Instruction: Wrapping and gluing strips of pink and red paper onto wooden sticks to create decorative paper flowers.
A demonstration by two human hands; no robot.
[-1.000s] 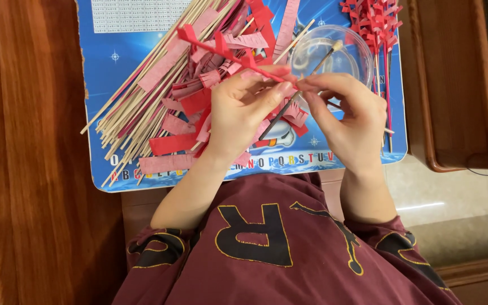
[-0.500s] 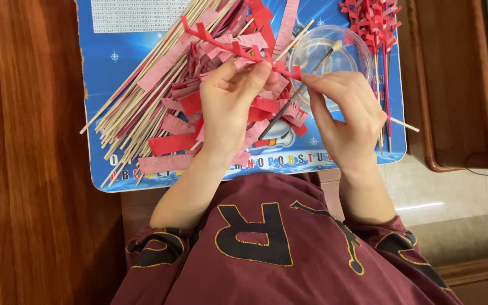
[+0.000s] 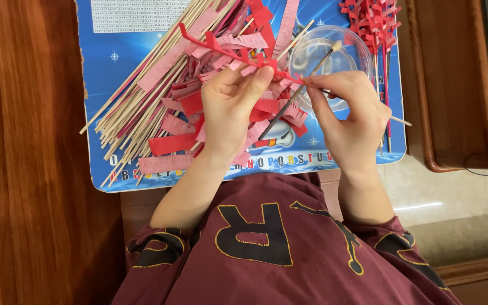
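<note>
Fringed red strip (image 3: 227, 48) apparently between both hands

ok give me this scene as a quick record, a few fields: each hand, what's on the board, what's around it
left hand: left hand pinches a fringed red paper strip near its end
right hand: right hand grips a thin wooden stick where the strip meets it
board: blue mat with a heap of bamboo sticks and cut pink and red paper
dish: clear round dish with a brush lying across its rim
finished pieces: red wrapped sticks at the mat's far right
surface: brown wooden table
</note>
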